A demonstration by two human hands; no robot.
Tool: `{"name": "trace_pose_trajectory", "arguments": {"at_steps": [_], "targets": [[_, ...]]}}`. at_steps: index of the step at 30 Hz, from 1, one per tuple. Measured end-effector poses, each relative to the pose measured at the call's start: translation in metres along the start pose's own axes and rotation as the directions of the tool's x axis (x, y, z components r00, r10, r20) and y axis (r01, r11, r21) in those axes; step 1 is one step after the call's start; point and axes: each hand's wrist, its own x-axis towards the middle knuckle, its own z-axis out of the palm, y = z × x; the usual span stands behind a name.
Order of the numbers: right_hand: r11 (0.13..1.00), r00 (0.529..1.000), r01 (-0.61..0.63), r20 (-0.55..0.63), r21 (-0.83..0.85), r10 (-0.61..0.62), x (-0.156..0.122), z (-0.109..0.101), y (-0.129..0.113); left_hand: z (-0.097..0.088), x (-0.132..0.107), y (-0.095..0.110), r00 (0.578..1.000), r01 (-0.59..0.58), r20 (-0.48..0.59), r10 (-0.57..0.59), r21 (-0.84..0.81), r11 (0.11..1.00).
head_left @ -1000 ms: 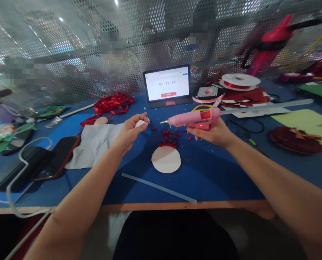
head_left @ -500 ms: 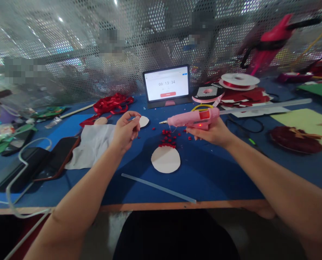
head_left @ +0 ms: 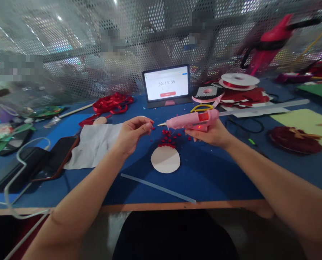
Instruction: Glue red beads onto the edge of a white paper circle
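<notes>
My right hand (head_left: 211, 133) grips a pink glue gun (head_left: 189, 121) with its red light lit and a clear glue stick (head_left: 266, 107) jutting out of its back. The metal nozzle points left, close to the fingertips of my left hand (head_left: 135, 133). Thumb and forefinger of that hand are pinched on what looks like a small red piece, mostly hidden. Below the nozzle lie several loose red pieces (head_left: 166, 136) on the blue table. A white disc (head_left: 165, 160) lies nearer me, red pieces lining its far edge. Another white disc (head_left: 142, 116) is mostly covered by my left hand.
A spare glue stick (head_left: 158, 187) lies near the front edge. At left are a grey cloth (head_left: 95, 144) and a phone (head_left: 56, 157). Behind stand a tablet (head_left: 167, 82), red ribbon (head_left: 110, 104) and ribbon spools (head_left: 239, 81). A dark red disc (head_left: 293, 140) is at right.
My left hand has moved right and slightly nearer, bringing its pinched fingertips close to the nozzle and over the far white disc. The glue gun has shifted slightly left.
</notes>
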Motion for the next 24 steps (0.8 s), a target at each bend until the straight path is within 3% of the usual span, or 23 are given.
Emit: {"name": "trace_pose_trajectory", "arguments": {"at_steps": [9, 16, 24], "targets": [[0.999, 0.999, 0.029, -0.016, -0.028, -0.030, 0.0000, 0.0022, -0.0038, 0.0007, -0.0010, -0.0036, 1.000, -0.001, -0.003, 0.001, 0.029, 1.000], [0.998, 0.999, 0.046, -0.019, -0.039, -0.047, -0.0001, 0.0017, -0.0035, 0.0015, -0.0028, -0.0080, 0.995, -0.095, 0.022, 0.092, 0.191, 0.977], [0.999, 0.999, 0.052, -0.004, -0.008, -0.052, 0.0002, 0.0020, -0.0007, 0.0051, -0.0056, -0.0051, 0.993, -0.115, 0.054, 0.106, 0.222, 0.968]]}}
